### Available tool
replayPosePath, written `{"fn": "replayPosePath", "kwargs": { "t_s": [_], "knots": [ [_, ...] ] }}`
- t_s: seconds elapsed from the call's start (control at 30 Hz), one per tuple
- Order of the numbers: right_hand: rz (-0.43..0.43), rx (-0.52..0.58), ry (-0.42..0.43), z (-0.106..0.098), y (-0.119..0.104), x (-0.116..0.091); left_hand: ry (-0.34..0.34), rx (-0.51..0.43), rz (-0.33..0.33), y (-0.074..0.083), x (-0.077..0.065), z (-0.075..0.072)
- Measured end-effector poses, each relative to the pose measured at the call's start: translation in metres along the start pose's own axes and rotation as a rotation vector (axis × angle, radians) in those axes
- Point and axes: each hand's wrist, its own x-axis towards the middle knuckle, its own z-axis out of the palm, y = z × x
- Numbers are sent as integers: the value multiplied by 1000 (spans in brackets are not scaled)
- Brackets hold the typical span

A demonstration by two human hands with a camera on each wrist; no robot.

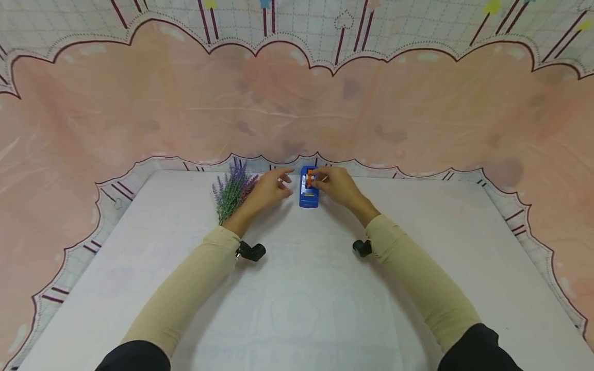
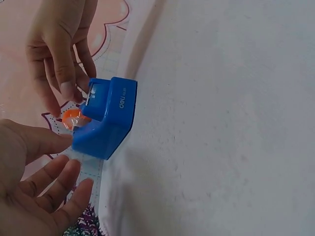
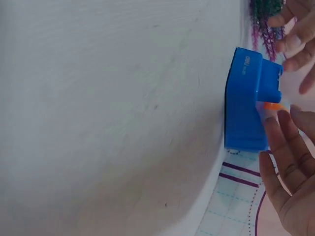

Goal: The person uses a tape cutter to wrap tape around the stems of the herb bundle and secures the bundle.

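A blue tape dispenser point(image 1: 309, 201) with an orange-cored roll point(image 2: 74, 119) stands near the table's far edge. My right hand point(image 1: 341, 186) is at its right side, fingertips close by the roll; in the right wrist view the fingers are loosely extended beside the orange core point(image 3: 273, 106). To the left, my left hand point(image 1: 270, 188) hovers with fingers spread and nothing between them. Its thumb point(image 2: 51, 142) reaches right up to the dispenser's end in the left wrist view. The inner side of the roll is partly hidden by the dispenser body.
A bunch of purple and green artificial lavender point(image 1: 229, 193) lies left of the dispenser, partly behind my left hand. White covering spreads over the table point(image 1: 297, 288). Beyond its far edge hangs a peach patterned cloth point(image 1: 297, 113).
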Motion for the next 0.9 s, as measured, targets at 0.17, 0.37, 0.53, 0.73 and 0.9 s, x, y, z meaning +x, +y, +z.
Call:
{"fn": "replayPosePath", "kwargs": {
  "t_s": [0.17, 0.37, 0.53, 0.73, 0.9],
  "knots": [
    [21, 0, 5, 6, -1, 10, -15, -114, -25, -4, 9, 4],
    [18, -53, 1, 10, -7, 17, -30, -188, -11, -6, 20, 9],
    [32, -67, 6, 10, -8, 20, -47, -200, -6, -4, 26, 12],
    [21, -102, 31, 12, -6, 25, -65, -185, 4, -5, 31, 14],
    [21, -96, 35, 13, -9, 25, -88, -178, -13, -5, 34, 14]
  ]
}}
